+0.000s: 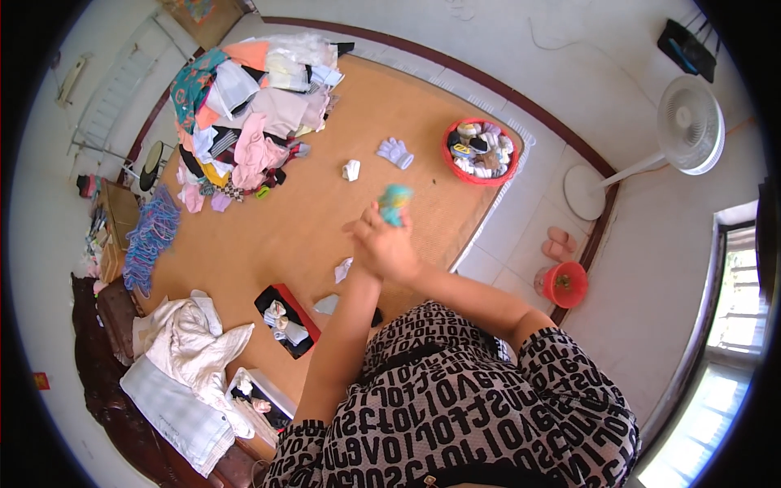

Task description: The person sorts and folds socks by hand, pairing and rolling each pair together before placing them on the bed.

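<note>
Above the mat, both my hands are pressed together around a teal sock (394,204) with yellow patches, bunched into a ball and blurred by motion. My right hand (396,250) comes in from the right and is closed on it. My left hand (365,236) overlaps the right one with bent fingers; where it touches the sock is partly hidden. Beyond them lie a pale lavender glove (395,153) and a small white folded sock (351,170). Close to my left forearm is a white piece of cloth (343,269).
A tan mat (366,106) bears a large clothes pile (260,114) at far left. A red basket (480,179) of rolled socks stands at right, a black-and-red box (293,297) near left. A white fan (584,193) and red bucket (567,285) stand on the tiles.
</note>
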